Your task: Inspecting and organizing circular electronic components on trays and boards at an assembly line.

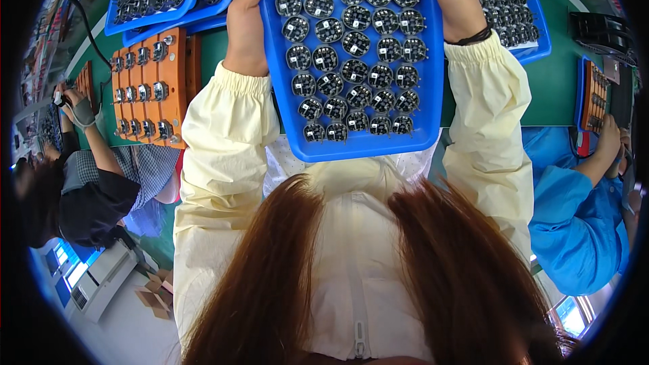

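Observation:
Both my hands hold up a blue plastic tray [303,142] in front of my chest. Rows of small round circuit boards [355,44] with dark faces and metallic rims lie in it. My left hand [247,23] grips the tray's left side, with the thumb up along the rim. At the upper right side, my right hand [458,0] has hold of the tray; its fingertips are hidden or cut off by the frame's top. An orange fixture [152,88] carrying similar round parts in rows stands on the table, left of my left hand.
Stacked blue trays [145,21] of round parts lie at the upper left, another blue tray [537,27] at the upper right. The table [551,98] is green. Co-workers sit at both sides: a dark sleeve [101,192] on the left, a blue sleeve [568,230] on the right.

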A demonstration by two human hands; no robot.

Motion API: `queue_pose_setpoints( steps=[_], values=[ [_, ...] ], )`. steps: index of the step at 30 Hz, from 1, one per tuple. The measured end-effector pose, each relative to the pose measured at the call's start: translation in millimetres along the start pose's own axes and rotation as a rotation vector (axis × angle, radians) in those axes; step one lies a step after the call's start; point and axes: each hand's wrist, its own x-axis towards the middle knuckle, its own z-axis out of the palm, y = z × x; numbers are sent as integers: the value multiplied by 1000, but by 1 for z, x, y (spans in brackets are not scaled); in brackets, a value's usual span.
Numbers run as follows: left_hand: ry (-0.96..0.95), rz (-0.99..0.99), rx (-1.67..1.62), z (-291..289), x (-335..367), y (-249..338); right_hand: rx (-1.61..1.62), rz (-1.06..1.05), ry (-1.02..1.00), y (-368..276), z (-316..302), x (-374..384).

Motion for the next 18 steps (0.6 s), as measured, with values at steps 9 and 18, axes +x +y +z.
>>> queue_pose_setpoints(
  steps=[9, 18],
  values=[
    [35, 4, 42, -2, 0, -1, -19, -1, 24, 1, 1, 1],
    [25, 13, 41, -3, 4, -1, -89, -19, 35, 5, -5, 5]
  ],
)
